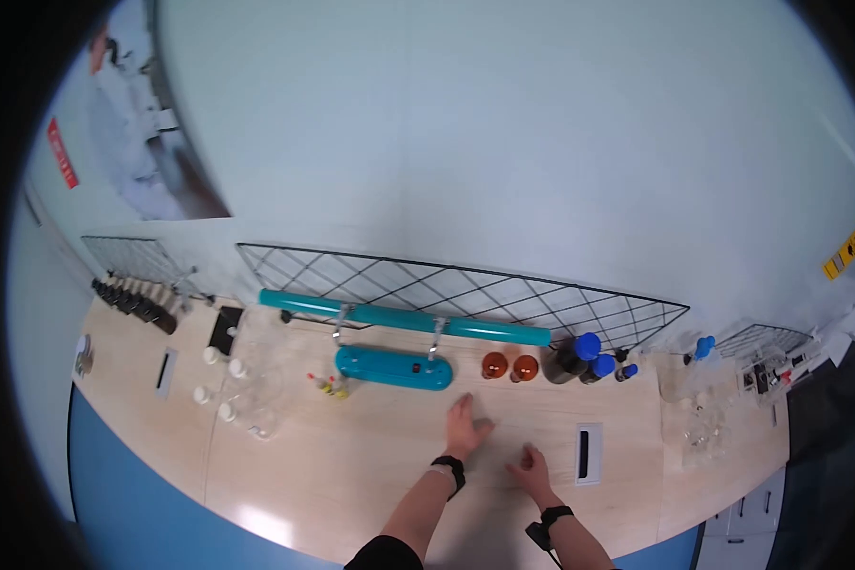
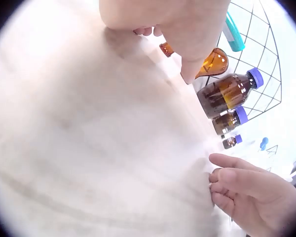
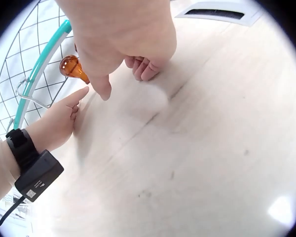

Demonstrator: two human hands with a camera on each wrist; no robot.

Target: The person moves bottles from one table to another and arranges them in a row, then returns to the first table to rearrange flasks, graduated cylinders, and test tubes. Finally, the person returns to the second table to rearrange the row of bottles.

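My left hand [image 1: 464, 429] is low over the pale wooden bench, holding nothing, its thumb apart from its outstretched fingers. To its right, my right hand [image 1: 532, 467] is close over the same top, fingers loosely bent and nothing between them; in the right wrist view its thumb [image 3: 102, 88] points down and straight. Beyond the hands stand two amber glass flasks [image 1: 494, 365], one of them showing a rounded bulb [image 3: 69, 65] and narrow neck. Nearest the left fingertips is a teal rounded base [image 1: 394, 368] with a small switch.
Behind the base runs a teal tube [image 1: 399, 318] with metal clamps, before a black wire grid [image 1: 598, 302]. Brown bottles with blue caps [image 1: 587, 346] stand right of the flasks. White-capped clear bottles [image 1: 237, 369] are leftward. A socket panel [image 1: 589, 454] sits in the bench.
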